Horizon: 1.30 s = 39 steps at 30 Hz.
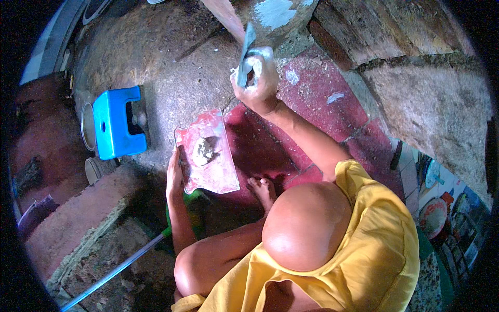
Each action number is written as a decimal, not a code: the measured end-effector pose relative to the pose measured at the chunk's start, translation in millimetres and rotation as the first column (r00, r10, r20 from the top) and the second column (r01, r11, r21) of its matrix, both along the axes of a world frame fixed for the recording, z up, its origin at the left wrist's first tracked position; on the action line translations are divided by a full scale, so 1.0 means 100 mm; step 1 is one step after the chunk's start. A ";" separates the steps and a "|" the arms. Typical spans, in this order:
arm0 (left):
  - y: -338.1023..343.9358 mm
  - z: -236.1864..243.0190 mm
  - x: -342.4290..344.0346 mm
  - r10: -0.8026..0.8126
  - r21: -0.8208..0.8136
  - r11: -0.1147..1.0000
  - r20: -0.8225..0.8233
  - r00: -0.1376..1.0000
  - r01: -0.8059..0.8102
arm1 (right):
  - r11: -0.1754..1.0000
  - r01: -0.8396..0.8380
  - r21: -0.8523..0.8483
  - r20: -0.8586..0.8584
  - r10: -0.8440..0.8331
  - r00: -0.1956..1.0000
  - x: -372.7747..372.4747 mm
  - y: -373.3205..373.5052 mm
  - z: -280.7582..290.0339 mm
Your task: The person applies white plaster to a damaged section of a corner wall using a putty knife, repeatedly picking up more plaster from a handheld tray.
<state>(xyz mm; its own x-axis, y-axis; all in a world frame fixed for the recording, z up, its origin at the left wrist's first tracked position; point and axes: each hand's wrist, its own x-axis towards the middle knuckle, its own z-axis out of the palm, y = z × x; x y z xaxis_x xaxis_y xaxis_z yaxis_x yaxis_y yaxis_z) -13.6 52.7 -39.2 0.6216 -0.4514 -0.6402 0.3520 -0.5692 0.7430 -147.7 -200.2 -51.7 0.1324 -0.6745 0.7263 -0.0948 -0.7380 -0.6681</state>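
Note:
My left hand (175,169) grips the left edge of a flat, stained board (221,174), its fingers partly hidden beneath. On the board sits a lump of whitish putty (201,152). Farther forward, my right hand (260,78) is closed around a putty knife (246,49) with a grey-blue blade pointing away from me. White smears cover the fingers of that hand. Just beyond the blade, a wall surface (301,23) carries a wet-looking whitish patch (273,13).
A blue plastic stool (112,122) lies tipped on its side at the left. Red floor tiles (332,114) with scattered crumbs extend below the right arm. A rough stone ledge (426,99) borders the right. A long metallic pole (114,273) slants across the lower left.

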 end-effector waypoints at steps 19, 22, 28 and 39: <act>0.11 -0.15 0.10 0.001 0.013 1.000 0.086 0.996 -0.002 | 0.997 -0.074 0.004 0.006 0.074 0.997 -0.15 0.19 0.12; 0.13 -0.20 0.13 0.025 0.001 1.000 0.056 0.998 -0.025 | 0.947 -0.297 0.124 0.031 0.296 0.955 -0.34 0.36 0.17; -0.06 -0.11 0.06 0.004 -0.047 0.999 0.013 1.000 -0.003 | 0.773 -0.604 0.195 -0.125 0.630 0.766 -0.74 0.43 0.12; -0.80 0.46 -0.42 0.099 -0.263 0.949 -0.275 0.956 -0.174 | 0.834 -0.552 -0.017 -0.248 0.531 0.810 -1.05 0.05 0.38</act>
